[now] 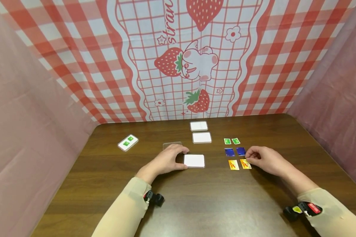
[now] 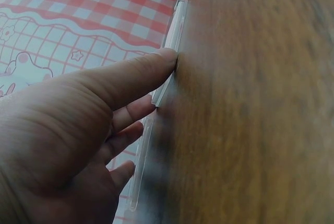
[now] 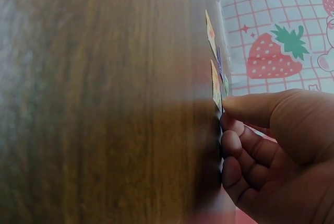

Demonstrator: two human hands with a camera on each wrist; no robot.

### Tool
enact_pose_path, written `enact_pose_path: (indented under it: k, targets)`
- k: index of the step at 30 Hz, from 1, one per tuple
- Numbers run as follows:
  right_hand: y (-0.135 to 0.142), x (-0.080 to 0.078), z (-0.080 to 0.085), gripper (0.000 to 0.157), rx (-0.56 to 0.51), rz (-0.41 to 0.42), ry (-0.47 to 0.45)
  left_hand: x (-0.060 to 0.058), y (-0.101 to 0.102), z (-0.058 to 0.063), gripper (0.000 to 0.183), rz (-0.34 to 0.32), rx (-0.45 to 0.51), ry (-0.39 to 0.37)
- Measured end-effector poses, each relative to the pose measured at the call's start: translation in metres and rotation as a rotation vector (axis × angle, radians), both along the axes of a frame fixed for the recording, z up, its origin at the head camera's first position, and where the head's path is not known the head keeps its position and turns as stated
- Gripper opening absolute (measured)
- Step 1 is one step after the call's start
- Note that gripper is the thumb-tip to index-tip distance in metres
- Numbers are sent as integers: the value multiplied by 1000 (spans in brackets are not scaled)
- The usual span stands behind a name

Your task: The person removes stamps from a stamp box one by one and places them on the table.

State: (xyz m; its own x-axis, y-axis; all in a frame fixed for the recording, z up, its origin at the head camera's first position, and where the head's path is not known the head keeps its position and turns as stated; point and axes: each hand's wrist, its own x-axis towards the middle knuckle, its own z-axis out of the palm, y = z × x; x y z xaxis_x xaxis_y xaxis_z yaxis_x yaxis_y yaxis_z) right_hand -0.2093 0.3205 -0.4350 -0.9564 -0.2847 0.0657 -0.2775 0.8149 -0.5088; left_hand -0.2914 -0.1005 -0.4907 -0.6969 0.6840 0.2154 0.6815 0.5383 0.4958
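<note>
Though half-curled, hands [image 1: 166,158] [image 1: 268,160] on cards [image 1: 194,161] [image 1: 245,164]

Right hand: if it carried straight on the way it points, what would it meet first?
Probably the right-hand dark-blue, square, paper-like piece, just ahead of the right hand. The right-hand yellow-orange, square, paper-like piece lies about as close; exact depth is unclear.

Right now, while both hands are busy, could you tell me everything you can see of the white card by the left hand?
The white card is a wide rectangle with a blank white face, rounded corners and a clear rim that looks like plastic. It seems to lie flat, or nearly so, on the brown table. The left hand grips its left end between thumb and finger. Its underside is hidden.
</note>
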Motion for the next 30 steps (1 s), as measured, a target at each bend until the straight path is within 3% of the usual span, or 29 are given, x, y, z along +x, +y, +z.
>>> enact_pose_path:
  k: [5,8,20,27,28,30]
  targets:
    - [-1,0,2,7,3,-11,6,22,3,32,59,16,-65,-27]
    - [-5,0,4,7,-3,-26,22,29,3,45,59,32,-85,-40]
    - [-46,-3,16,16,-103,8,61,25,-18,54,63,162,-58,3]
    - [-74,-7,11,24,-150,73,75,18,-32,55,65,175,-62,28]
    - [-78,-7,10,26,-157,82,76,11,-38,48,65,161,-52,39]
    - [-86,-7,8,30,-170,101,68,7,-42,45,65,163,-53,24]
